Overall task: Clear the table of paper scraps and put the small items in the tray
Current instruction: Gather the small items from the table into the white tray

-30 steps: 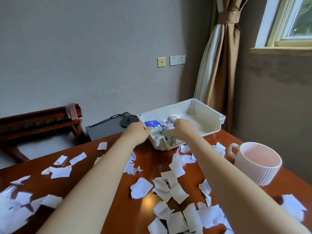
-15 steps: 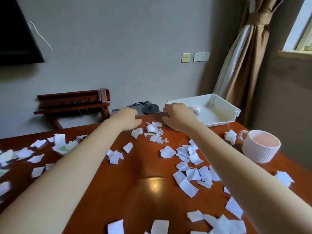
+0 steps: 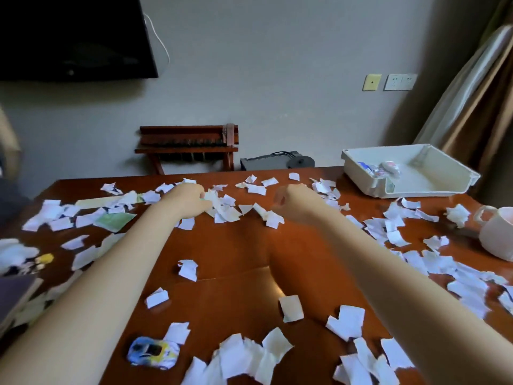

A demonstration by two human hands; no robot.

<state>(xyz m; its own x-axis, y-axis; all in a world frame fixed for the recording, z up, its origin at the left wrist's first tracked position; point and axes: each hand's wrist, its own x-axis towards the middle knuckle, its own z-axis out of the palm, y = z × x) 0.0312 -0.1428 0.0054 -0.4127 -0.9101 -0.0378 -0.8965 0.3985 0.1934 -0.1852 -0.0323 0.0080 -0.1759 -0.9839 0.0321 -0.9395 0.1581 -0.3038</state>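
Note:
White paper scraps (image 3: pixel 222 208) lie all over the brown table (image 3: pixel 238 245). My left hand (image 3: pixel 188 200) reaches into a heap of them at the far middle, fingers curled round some. My right hand (image 3: pixel 294 202) hovers beside it with loosely curled fingers just above a scrap (image 3: pixel 272 218); I see nothing in it. The white tray (image 3: pixel 358 176) stands at the far right corner with several small items (image 3: pixel 388 168) inside. A blue and yellow toy car (image 3: pixel 152 354) lies near the front edge. A small yellow item (image 3: pixel 44 258) sits at the left.
A white ribbed mug (image 3: pixel 499 237) stands at the right edge. A green-printed sheet (image 3: pixel 113 220) lies among the scraps on the left. A dark book (image 3: pixel 14 295) juts in at the lower left. Behind the table are a wooden rack (image 3: pixel 188 143) and a wall.
Both hands have left the tray and moved left to the scrap heap at the far middle. The view has swung left and down, showing more of the table.

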